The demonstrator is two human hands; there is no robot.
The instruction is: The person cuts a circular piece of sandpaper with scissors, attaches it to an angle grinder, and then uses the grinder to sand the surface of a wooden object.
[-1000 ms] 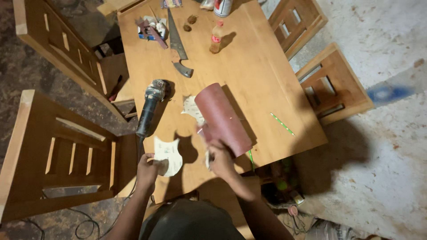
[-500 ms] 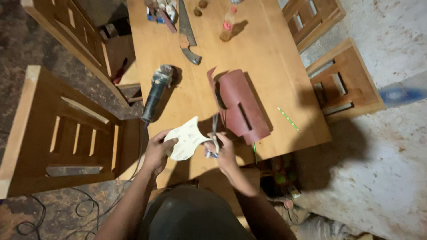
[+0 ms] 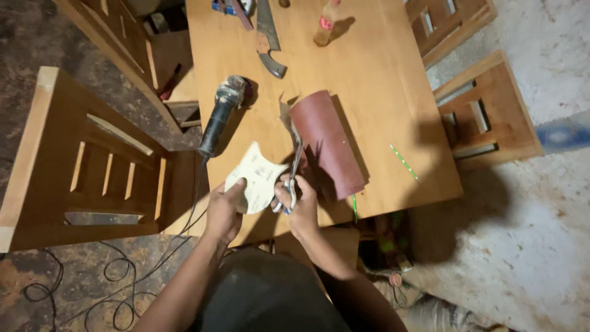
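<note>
Fingers of the left hand (image 3: 224, 212) are clamped on the lower edge of a pale sheet (image 3: 255, 184), a cut piece with curved sides and two pointed corners, held up just above the near edge of the desk (image 3: 375, 92). Those of the right hand (image 3: 298, 206) are closed through the handles of scissors (image 3: 294, 175), whose blades point up and away, right beside the sheet's right edge and in front of a reddish-brown roll (image 3: 326, 144). That roll lies on the desk just beyond the right hand, with a ragged strip curling off its left end. Left of it, near the desk's left edge, rests a grinder (image 3: 221, 114), its dark body angled toward the person and its cord dropping to the floor (image 3: 541, 246), where it loops. Farther up the desk lie a handsaw (image 3: 269, 37) and a small bottle (image 3: 324, 27) with a red label. A thin green stick (image 3: 404, 162) lies toward the right edge, well apart from the hands. Wooden chairs (image 3: 92, 166) stand around the desk, one close at the left and two at the right.
</note>
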